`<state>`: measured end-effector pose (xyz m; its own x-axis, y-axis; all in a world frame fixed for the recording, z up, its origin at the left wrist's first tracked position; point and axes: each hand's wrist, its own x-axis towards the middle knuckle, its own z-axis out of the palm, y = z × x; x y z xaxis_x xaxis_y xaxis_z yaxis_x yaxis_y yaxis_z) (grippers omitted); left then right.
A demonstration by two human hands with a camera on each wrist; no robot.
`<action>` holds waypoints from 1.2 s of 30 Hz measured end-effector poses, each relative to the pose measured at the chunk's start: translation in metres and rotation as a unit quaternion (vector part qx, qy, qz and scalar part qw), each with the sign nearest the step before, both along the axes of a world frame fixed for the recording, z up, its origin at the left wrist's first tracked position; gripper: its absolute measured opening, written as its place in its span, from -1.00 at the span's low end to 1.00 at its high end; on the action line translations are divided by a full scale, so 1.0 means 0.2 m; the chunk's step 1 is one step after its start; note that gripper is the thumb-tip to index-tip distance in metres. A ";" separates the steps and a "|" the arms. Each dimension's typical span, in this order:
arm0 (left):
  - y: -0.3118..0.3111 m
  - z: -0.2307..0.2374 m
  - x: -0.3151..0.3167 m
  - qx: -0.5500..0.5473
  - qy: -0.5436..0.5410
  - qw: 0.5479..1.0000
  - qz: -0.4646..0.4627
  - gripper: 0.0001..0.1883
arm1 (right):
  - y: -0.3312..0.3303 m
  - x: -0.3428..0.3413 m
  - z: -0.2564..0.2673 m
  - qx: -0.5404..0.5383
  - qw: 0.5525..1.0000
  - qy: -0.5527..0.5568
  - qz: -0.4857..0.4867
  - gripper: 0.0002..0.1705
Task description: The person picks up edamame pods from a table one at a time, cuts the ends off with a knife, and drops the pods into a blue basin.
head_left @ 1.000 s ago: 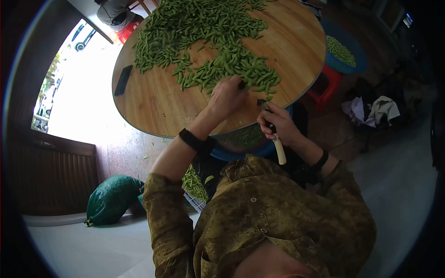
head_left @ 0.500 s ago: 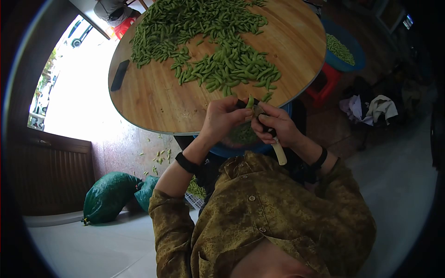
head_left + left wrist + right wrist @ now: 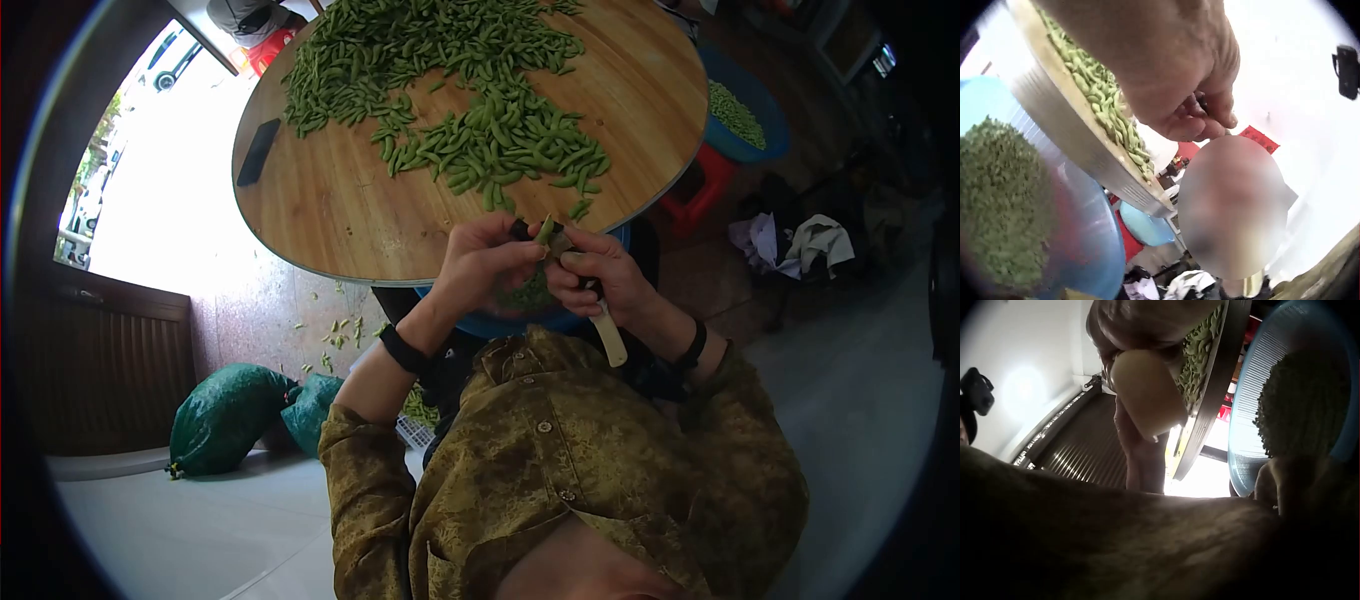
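Working one pod [image 3: 545, 232] at the knife [image 3: 609, 340]

So a second ago the left hand [image 3: 480, 262] is over the pile of pods [image 3: 520, 140] on the table [image 3: 330, 210] — now it's back off there, close beside the right hand [image 3: 605, 275] near the table edge, with the pod between them. Left thumb and fingers pinch that pod, which pokes up at a tilt above the grip. The right hand's fingers are curled round the knife, pale handle pointing back toward the person's shirt [image 3: 600, 440], blade end up by the pod. Can't tell whether the blade actually touches it, or whether the pod's split.

What it means, I reckon: the fetching bit is sorted for this one, and the job's at the cutting stage. Compared with half a second ago, the hands barely differ — the pod just looks more leaned over. A blue tub [image 3: 1100, 225] with a heap of small green stuff sits below the hands, handy for catching whatever comes out, I'd guess. Loads of pods left up there, so it's probably far from finished.
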<state>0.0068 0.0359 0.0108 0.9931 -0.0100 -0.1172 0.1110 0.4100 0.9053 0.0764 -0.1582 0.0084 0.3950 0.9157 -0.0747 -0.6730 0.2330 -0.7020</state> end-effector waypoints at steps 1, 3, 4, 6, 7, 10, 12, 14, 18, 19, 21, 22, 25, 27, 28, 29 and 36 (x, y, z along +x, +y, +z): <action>0.00 -0.01 0.00 0.000 -0.001 1.000 0.000 -0.86 | 0.00 0.01 -0.01 0.014 0.999 0.033 0.024 -0.59; 0.00 -0.04 0.00 -0.173 -0.010 0.983 -0.063 -0.86 | -0.01 0.02 -0.03 0.028 0.996 0.065 0.047 -0.60; 0.00 -0.06 0.01 -0.173 -0.010 0.983 -0.064 -0.86 | 0.00 0.02 -0.04 0.061 0.992 0.090 0.068 -0.61; 0.00 -0.07 0.01 -0.280 0.001 0.952 -0.125 -0.89 | 0.00 0.01 -0.05 0.094 0.985 0.115 0.090 -0.62; -0.01 -0.06 0.01 -0.279 0.000 0.952 -0.125 -0.89 | 0.00 0.02 -0.06 0.081 0.984 0.137 0.076 -0.62; -0.04 0.00 -0.02 0.223 -0.056 0.973 0.030 -0.86 | 0.00 0.01 -0.05 0.053 0.983 0.163 0.059 -0.64; -0.05 0.04 -0.05 0.487 -0.157 0.855 0.088 -0.81 | 0.00 0.02 -0.05 0.040 0.984 0.165 0.059 -0.66; -0.06 0.06 -0.06 0.547 -0.218 0.802 0.102 -0.80 | 0.00 0.02 -0.08 0.026 0.979 0.190 0.069 -0.70; -0.07 0.04 -0.07 0.633 -0.320 0.691 0.141 -0.78 | 0.02 0.00 -0.11 0.032 0.970 0.228 0.072 -0.73; -0.06 0.03 -0.07 0.633 -0.320 0.690 0.141 -0.78 | 0.02 0.00 -0.11 0.037 0.970 0.230 0.067 -0.73; -0.04 0.00 -0.07 0.603 -0.321 0.717 0.139 -0.78 | 0.02 0.00 -0.10 0.040 0.970 0.231 0.062 -0.73; -0.03 -0.02 -0.07 0.603 -0.321 0.717 0.140 -0.78 | 0.01 -0.01 -0.09 0.040 0.975 0.210 0.064 -0.73; 0.00 -0.03 -0.08 0.357 -0.117 0.925 0.062 -0.82 | 0.00 -0.01 -0.08 0.039 0.981 0.179 0.063 -0.74; -0.01 -0.02 -0.08 0.078 -0.017 0.996 0.048 -0.84 | 0.00 0.00 -0.08 0.037 0.983 0.168 0.061 -0.76; -0.01 -0.02 -0.08 0.078 -0.018 0.996 0.049 -0.84 | 0.00 0.00 -0.07 0.011 0.991 0.125 0.046 -0.77; -0.01 -0.02 -0.08 0.026 0.007 0.999 0.038 -0.83 | 0.01 0.01 -0.07 -0.015 0.996 0.082 0.031 -0.78; -0.03 -0.06 -0.12 0.127 0.041 0.991 0.009 -0.82 | 0.03 0.03 -0.04 -0.110 0.983 -0.120 -0.084 -0.87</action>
